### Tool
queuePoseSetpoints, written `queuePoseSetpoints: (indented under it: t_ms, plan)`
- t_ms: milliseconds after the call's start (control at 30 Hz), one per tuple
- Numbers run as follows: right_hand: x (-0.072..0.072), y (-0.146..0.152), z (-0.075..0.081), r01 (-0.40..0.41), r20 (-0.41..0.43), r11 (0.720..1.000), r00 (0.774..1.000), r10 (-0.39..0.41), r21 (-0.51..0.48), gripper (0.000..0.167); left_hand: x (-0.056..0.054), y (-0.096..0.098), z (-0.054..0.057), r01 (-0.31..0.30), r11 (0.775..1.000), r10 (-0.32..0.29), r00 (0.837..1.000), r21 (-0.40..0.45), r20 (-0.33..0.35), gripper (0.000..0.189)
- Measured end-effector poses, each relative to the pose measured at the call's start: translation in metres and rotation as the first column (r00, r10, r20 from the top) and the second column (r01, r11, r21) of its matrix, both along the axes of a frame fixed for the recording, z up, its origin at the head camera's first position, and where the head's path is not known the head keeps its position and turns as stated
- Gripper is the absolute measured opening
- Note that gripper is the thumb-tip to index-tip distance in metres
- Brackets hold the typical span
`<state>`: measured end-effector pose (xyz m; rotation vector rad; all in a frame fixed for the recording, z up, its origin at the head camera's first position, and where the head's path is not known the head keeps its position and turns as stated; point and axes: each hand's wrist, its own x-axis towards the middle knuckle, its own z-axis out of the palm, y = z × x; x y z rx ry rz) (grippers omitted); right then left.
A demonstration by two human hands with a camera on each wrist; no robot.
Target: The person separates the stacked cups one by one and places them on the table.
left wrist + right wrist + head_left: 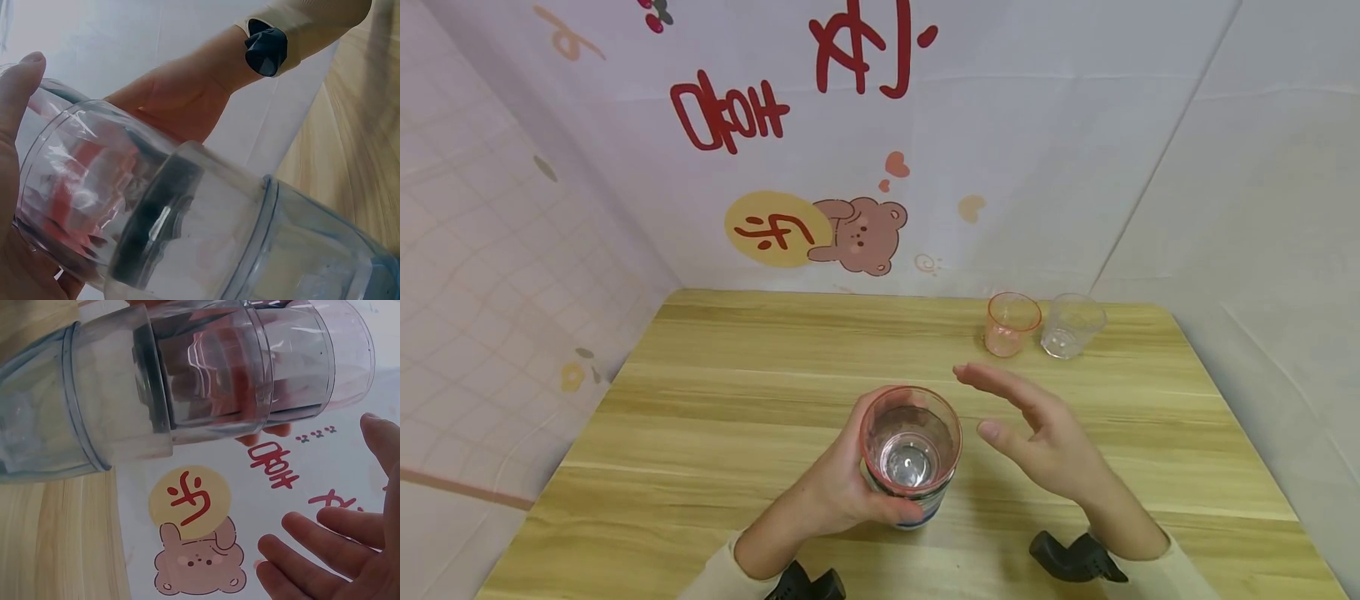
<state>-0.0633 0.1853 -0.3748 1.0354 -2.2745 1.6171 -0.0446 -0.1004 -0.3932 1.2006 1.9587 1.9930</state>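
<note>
In the head view my left hand grips a stack of nested clear plastic cups near the table's middle, fingers and thumb curled round its upper part. A pink-rimmed cup sits on top with its mouth up. The left wrist view shows the stack from the side, with a bluish cup lowest and a dark-rimmed one higher. My right hand hovers just right of the stack, apart from it, fingers extended. In the right wrist view that hand holds nothing. Whether the stack touches the table is hard to tell.
Two more cups, one pink and one colourless, stand side by side at the back right of the wooden table. A white cloth with red characters and a printed bear hangs behind it.
</note>
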Motion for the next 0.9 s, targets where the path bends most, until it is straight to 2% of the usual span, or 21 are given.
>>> queuePoseSetpoints:
  t_ms: [433,667,900]
  plan:
    - [0.007,-0.010,0.009,-0.100,-0.109,0.993,0.990,0.093,-0.061,0.064,0.002,0.000,-0.005,0.006,1.000,-0.005,1.000,-0.015,0.027,0.100]
    - [0.010,-0.017,0.013,-0.162,-0.130,0.983,0.980,0.150,-0.089,0.065,0.001,0.000,-0.010,0.041,0.999,-0.041,0.998,0.003,0.037,0.100]
    - [0.011,-0.021,0.016,-0.189,-0.161,0.978,0.972,0.173,-0.087,0.068,0.000,0.000,-0.012,0.053,0.999,-0.053,0.997,-0.002,0.054,0.099]
